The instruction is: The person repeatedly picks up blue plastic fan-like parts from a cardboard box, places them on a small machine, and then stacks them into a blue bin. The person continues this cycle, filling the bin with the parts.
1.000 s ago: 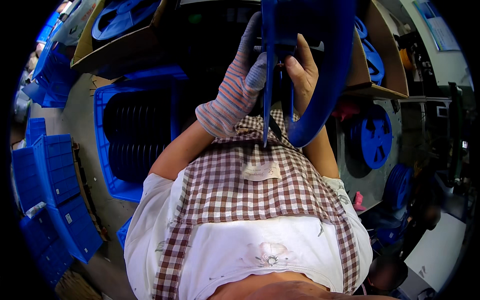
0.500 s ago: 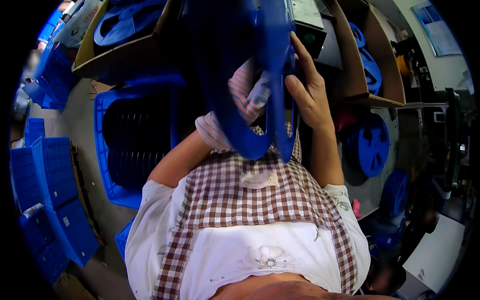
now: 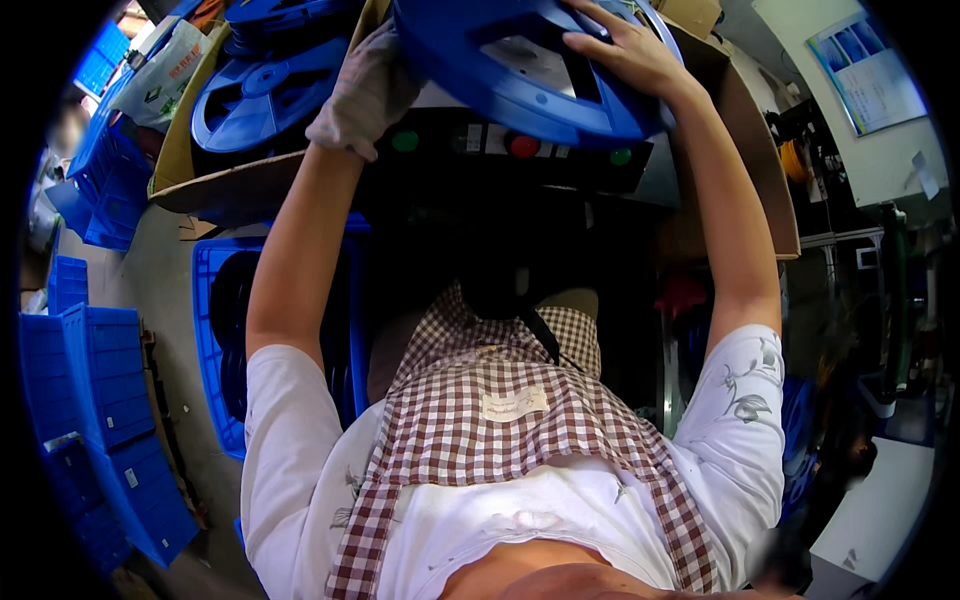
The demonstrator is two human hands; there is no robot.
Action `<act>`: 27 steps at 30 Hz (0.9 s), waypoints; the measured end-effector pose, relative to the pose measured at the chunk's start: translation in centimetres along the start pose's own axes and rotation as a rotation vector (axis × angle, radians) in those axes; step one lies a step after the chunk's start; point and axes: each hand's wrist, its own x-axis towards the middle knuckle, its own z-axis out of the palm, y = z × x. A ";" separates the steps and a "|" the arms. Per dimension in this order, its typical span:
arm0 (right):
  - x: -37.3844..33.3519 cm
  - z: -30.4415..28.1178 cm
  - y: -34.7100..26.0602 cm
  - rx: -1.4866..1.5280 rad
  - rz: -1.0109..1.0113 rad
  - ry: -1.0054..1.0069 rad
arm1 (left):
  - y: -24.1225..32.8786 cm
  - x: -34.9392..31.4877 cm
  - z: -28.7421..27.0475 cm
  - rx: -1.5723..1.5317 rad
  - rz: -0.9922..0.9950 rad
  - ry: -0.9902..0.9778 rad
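Note:
A large blue plastic reel (image 3: pixel 540 110) with cut-out openings is at the top centre, held flat-tilted between my hands. My left hand (image 3: pixel 368 95), in a pale knitted glove, grips its left rim; the fingertips are partly hidden. Bare, my right hand (image 3: pixel 640 58) holds the right side, thumb and fingers lying over the reel's face near an opening. Below the reel shows a machine's dark control panel (image 3: pixel 450 150) with a red button (image 3: pixel 523 147) and green ones. The reel's far edge runs out of the picture.
At the far left, a cardboard box (image 3: pixel 225 190) holds blue reels (image 3: pixel 265 105). Another cardboard box (image 3: pixel 765 190) stands right of the machine. Left of me is a blue crate (image 3: pixel 205 330) with dark discs. Stacked blue bins (image 3: pixel 110 380) stand farther left.
Both hands have moved forward, away from my chest, carrying the reel over the machine. It was seen nearly edge-on and now shows its broad face. My arms are more stretched out.

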 end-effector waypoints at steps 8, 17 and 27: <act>7.2 -2.9 2.0 -0.200 -0.008 0.017 | 1.8 4.1 6.3 -0.158 -0.079 -0.102; 4.8 -4.6 -2.1 -0.232 0.079 -0.056 | 1.3 1.3 5.5 -0.282 -0.141 -0.151; -11.2 6.2 11.7 0.650 0.336 0.543 | 1.5 -10.4 5.7 1.418 0.268 0.350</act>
